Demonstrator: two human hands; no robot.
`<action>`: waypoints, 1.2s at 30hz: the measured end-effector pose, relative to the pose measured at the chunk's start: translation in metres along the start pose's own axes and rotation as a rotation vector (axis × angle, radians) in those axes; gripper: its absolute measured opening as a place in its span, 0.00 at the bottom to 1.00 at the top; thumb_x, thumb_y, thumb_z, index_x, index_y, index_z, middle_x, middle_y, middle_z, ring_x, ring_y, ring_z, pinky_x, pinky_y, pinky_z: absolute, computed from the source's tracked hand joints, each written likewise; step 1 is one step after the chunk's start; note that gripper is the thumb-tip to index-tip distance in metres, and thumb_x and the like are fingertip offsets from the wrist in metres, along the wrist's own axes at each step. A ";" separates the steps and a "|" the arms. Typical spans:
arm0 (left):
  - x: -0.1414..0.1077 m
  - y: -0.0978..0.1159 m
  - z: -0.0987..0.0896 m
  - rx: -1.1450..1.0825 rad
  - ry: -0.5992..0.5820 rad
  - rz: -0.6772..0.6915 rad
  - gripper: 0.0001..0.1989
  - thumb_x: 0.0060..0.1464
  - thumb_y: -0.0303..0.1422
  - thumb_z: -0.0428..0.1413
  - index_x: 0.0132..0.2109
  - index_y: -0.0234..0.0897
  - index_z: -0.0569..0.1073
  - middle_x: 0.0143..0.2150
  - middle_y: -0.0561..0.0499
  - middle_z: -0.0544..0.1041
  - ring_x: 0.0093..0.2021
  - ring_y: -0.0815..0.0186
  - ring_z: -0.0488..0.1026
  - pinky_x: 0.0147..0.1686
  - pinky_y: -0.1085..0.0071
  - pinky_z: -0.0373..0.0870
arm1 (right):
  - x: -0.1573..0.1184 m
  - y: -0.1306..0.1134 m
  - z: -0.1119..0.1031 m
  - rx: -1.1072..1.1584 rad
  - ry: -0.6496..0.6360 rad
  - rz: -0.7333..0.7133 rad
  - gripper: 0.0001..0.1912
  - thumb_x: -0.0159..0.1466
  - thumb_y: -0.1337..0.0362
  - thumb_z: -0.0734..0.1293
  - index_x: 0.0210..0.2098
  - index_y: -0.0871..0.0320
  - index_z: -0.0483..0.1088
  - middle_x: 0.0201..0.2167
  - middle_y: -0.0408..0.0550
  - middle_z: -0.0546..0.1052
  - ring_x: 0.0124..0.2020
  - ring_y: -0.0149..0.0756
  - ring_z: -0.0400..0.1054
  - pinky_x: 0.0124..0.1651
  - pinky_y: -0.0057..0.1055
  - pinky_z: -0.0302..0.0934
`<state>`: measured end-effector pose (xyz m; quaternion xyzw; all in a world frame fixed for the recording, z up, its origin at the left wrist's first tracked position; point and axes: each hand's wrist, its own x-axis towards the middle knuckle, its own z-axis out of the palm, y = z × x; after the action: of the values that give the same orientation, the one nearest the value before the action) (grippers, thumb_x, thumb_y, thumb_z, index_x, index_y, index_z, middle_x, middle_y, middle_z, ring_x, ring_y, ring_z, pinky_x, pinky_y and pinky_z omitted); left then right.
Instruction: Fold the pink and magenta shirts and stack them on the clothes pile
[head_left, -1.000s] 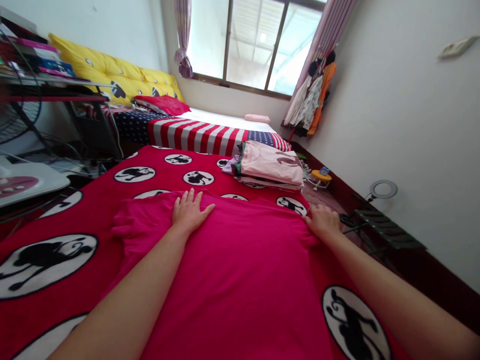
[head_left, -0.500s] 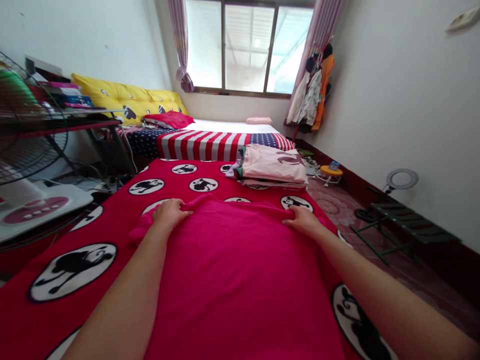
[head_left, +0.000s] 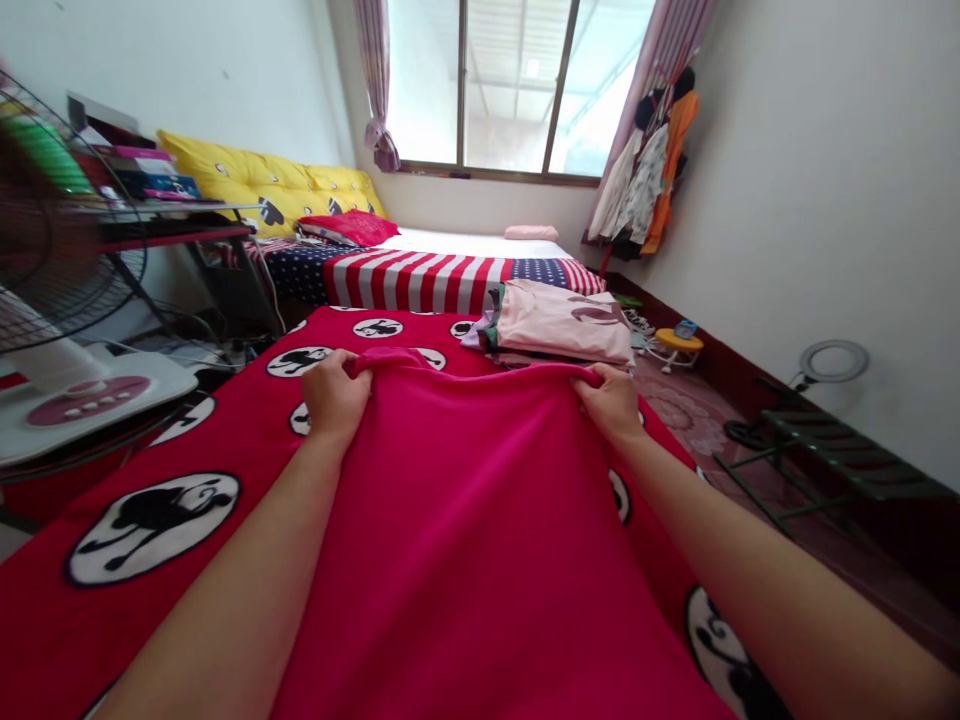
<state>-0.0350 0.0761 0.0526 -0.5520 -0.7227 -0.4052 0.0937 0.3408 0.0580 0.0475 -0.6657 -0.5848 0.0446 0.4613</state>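
A bright pink garment, its exact kind not plain, stretches from the bottom of the view to its far edge. My left hand is closed on the far left corner, and my right hand pinches the far right corner. Between them the edge is pulled nearly straight and looks lifted off the red blanket, which has black figures in white ovals. Just beyond my right hand lies a stack of folded clothes, a pale pink shirt on top.
A fan stands at the left beside a desk with boxes. Behind is a bed with a striped, starred cover. To the right are an orange stool, a ring light, a dark green folding seat and hanging clothes.
Both hands have closed more firmly on the garment's far corners and raised that edge, pulling it taut. The view has shifted slightly.
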 end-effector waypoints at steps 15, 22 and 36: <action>-0.024 0.009 -0.004 0.101 -0.600 0.403 0.31 0.51 0.37 0.58 0.62 0.39 0.63 0.71 0.43 0.39 0.67 0.47 0.52 0.60 0.61 0.59 | -0.075 -0.008 -0.037 -0.117 -0.299 -0.405 0.13 0.60 0.66 0.63 0.45 0.56 0.69 0.49 0.53 0.70 0.53 0.43 0.65 0.57 0.39 0.59; -0.059 -0.025 -0.084 0.418 -0.724 0.426 0.16 0.54 0.39 0.52 0.48 0.39 0.72 0.55 0.42 0.70 0.51 0.52 0.71 0.45 0.63 0.69 | -0.135 0.036 -0.112 -0.152 -0.495 -0.483 0.16 0.62 0.68 0.59 0.48 0.51 0.71 0.51 0.50 0.70 0.51 0.40 0.68 0.53 0.37 0.64; -0.105 -0.076 -0.145 0.070 -0.881 0.257 0.13 0.50 0.40 0.47 0.40 0.41 0.69 0.22 0.55 0.69 0.25 0.63 0.69 0.28 0.71 0.61 | -0.174 0.017 -0.135 0.038 -0.707 -0.643 0.12 0.64 0.67 0.62 0.41 0.49 0.76 0.43 0.52 0.76 0.45 0.38 0.71 0.45 0.30 0.68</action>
<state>-0.1075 -0.1045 0.0498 -0.7532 -0.6327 -0.0921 -0.1545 0.3798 -0.1590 0.0298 -0.3862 -0.8814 0.1342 0.2366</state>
